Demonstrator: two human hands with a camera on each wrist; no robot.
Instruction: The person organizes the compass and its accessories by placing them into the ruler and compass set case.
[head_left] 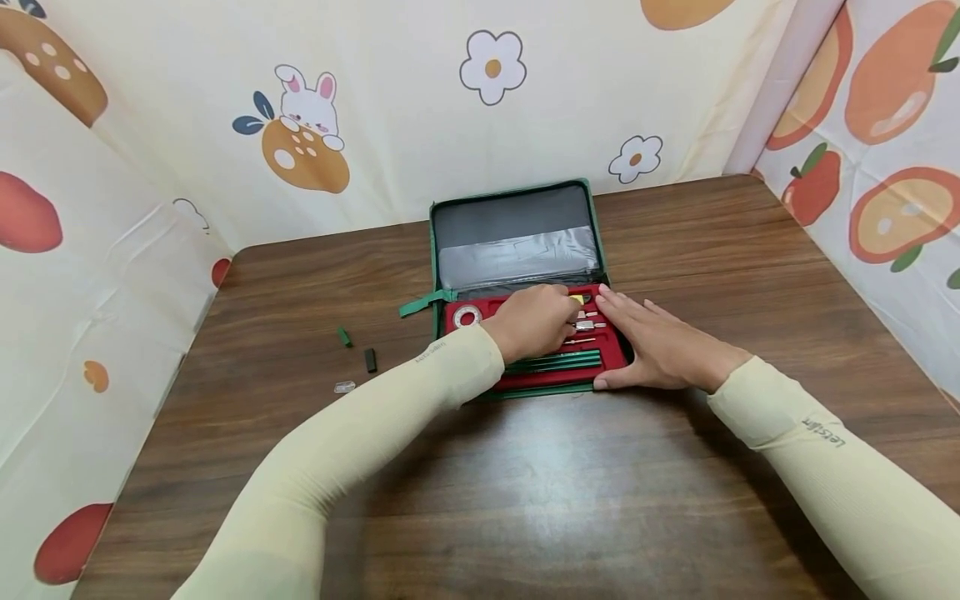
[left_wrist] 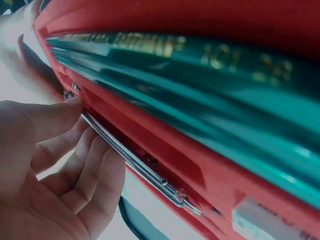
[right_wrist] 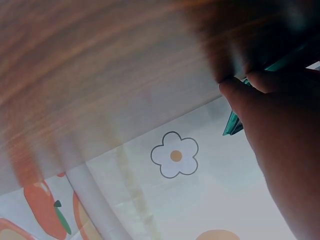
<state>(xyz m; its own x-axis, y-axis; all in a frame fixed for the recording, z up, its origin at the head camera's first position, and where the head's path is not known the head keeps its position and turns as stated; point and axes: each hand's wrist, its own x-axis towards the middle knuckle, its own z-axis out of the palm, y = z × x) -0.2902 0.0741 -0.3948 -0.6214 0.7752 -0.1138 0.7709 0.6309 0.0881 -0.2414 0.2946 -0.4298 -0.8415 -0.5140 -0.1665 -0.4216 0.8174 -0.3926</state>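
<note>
In case [head_left: 510,218], left hand [head_left: 534,321] seemingly pinches metal tool [left_wrist: 135,160], grip visible left-wrist only. Right hand [head_left: 663,347], straight-fingered, touches case.

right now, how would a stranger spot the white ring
Find the open green case on the wooden table. In its red tray, the white ring sits in the far left corner. Its round shape sets it apart from the straight green pencils.
</note>
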